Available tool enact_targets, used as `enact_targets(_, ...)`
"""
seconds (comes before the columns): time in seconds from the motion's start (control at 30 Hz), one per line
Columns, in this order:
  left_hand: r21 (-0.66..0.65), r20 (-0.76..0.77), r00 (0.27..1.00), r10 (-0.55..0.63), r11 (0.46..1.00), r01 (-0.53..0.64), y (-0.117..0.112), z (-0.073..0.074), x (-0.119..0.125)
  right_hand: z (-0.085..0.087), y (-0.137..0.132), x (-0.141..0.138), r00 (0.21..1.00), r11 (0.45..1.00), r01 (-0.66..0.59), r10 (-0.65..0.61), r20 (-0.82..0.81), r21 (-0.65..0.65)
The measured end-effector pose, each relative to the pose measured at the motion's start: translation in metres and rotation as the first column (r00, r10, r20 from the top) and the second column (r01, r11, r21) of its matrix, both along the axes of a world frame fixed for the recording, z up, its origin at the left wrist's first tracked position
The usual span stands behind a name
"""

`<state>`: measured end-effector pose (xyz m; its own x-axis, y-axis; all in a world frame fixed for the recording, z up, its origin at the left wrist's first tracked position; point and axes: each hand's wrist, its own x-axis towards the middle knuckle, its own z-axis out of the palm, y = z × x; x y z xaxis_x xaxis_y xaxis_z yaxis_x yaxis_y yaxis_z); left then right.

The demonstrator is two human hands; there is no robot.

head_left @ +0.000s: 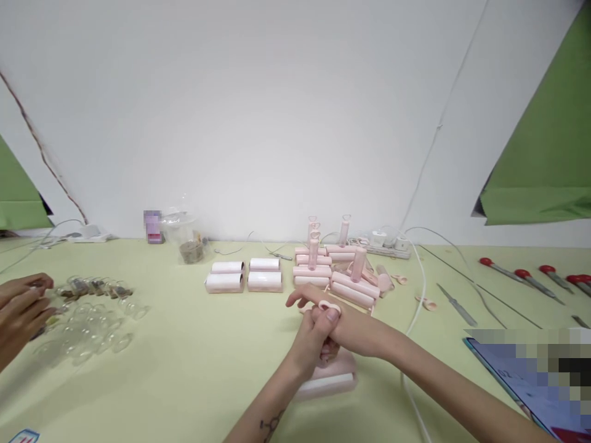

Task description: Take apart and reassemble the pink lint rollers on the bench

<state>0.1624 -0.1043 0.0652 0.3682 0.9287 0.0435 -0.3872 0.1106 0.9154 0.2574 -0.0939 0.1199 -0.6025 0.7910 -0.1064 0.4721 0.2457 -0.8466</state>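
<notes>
Pink loop [329,303] was pinched in left hand [314,335] over pink-white block [333,379]; grip of right hand [348,320] couldn't be told. Table [203,351] room was left toward clear pieces [92,326]; white cable [420,295] was crossed by right forearm [410,351].

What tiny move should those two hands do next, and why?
Maybe ease the right hand aside a little: it crosses behind the left hand, whose thumb is at the pink loop, and the left hand partly hides the pink-and-white piece below.
</notes>
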Motion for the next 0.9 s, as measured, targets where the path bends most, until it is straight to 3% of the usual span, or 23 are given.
enact_targets(0.13,0.001,0.051,0.998,-0.039,0.999,0.039,-0.001,-0.001,-0.002,0.001,-0.006,-0.006,0.994,0.994,0.109,-0.109,0.001,-0.004)
enact_targets(0.27,0.025,0.056,0.998,-0.027,0.999,0.026,-0.001,-0.003,-0.001,-0.002,-0.007,-0.008,0.992,0.992,0.13,-0.13,-0.006,0.004)
enact_targets(0.4,0.08,0.049,0.997,-0.056,0.995,0.052,0.005,-0.008,-0.001,-0.007,-0.003,-0.004,0.991,0.99,0.104,-0.111,-0.075,-0.09)
enact_targets(0.6,0.139,0.014,1.0,-0.02,0.99,0.018,0.013,-0.018,0.0,-0.012,-0.005,-0.002,0.963,0.979,0.173,-0.146,-0.227,0.107)
enact_targets(0.77,0.202,-0.093,0.989,0.111,0.975,-0.09,0.004,-0.019,0.004,-0.009,-0.009,-0.01,0.929,0.909,0.308,-0.224,-0.293,0.28)
enact_targets(0.83,0.224,-0.155,0.958,0.24,0.953,-0.202,0.001,-0.019,0.01,-0.009,-0.01,-0.014,0.907,0.888,0.375,-0.292,-0.304,0.266)
enact_targets(0.9,0.264,-0.239,0.865,0.441,0.887,-0.379,-0.001,-0.02,0.015,-0.011,-0.011,-0.016,0.905,0.901,0.378,-0.312,-0.29,0.212)
